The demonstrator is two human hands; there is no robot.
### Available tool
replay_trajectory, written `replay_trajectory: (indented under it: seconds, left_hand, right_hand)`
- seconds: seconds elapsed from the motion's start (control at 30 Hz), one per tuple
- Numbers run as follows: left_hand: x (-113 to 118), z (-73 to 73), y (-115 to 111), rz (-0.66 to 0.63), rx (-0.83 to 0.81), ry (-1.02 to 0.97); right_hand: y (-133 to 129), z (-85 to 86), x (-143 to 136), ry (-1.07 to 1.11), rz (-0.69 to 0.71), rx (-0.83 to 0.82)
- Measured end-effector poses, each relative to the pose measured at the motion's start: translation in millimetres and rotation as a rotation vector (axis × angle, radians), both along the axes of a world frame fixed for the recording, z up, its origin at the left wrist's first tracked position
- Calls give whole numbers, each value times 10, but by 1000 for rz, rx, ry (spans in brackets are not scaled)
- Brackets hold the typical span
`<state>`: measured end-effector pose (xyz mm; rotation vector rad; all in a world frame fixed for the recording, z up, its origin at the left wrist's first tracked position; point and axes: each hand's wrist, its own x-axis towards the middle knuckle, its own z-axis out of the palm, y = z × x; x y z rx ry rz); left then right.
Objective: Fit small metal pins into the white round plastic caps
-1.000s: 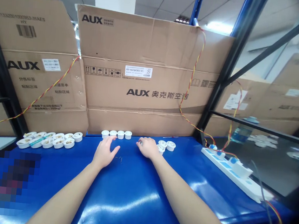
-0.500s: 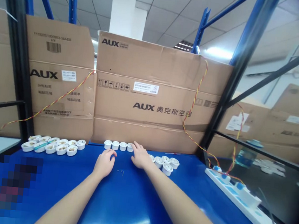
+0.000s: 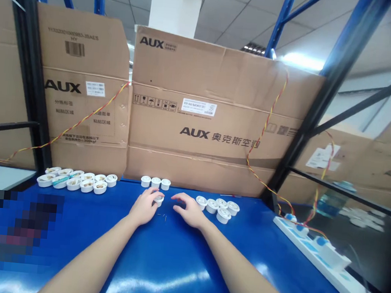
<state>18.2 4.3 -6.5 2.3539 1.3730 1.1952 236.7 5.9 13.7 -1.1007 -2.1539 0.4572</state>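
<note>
My left hand [image 3: 145, 205] has its fingers wrapped round a small white lidded cup [image 3: 159, 200] at the middle of the blue table. Just right of it, my right hand [image 3: 189, 209] is held with fingers apart and nothing between them. Behind the hands, three white cups [image 3: 155, 182] stand in a row near the cardboard. Several lidded cups [image 3: 223, 215] are grouped to the right of my right hand. At the left, two rows of open white cups [image 3: 87, 186] hold small brownish and teal pieces. Tiny thin bits [image 3: 165, 217] lie between my forearms.
Large cardboard sheets [image 3: 193, 165] stand along the back edge of the blue table [image 3: 163, 263]. A white power strip [image 3: 325, 265] runs along the right side. Black rack posts [image 3: 33, 71] rise at both sides, with a red and yellow wire [image 3: 91, 114] strung across.
One cup has left the back row and is now in my left hand, nearer me. My right hand has drawn back from that row. The camera view has shifted slightly.
</note>
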Motion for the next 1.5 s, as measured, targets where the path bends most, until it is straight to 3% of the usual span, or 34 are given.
replay_trajectory:
  seconds: [0.3,0.43,0.67,1.0,1.27,1.5]
  left_hand:
    - [-12,-17,22,27,-22,-9]
    - [10,44,-21,20,0,-11]
    - [13,129,-42,59,94,-82]
    - [16,186,-127,-127,189,61]
    - [10,172,-106,-55,307,80]
    - [32,177,-126,-2,310,85]
  right_hand:
    - [-150,2,-399,-236,1,62]
    - [-115,-53,-441,-253,-40,34]
    - [-129,-55,-483,-343,9,85]
    - [-25,3,-305,146,91,-185]
    - [-61,50,-349,267,127,-250]
    - [-88,83,-345,352,137,-242]
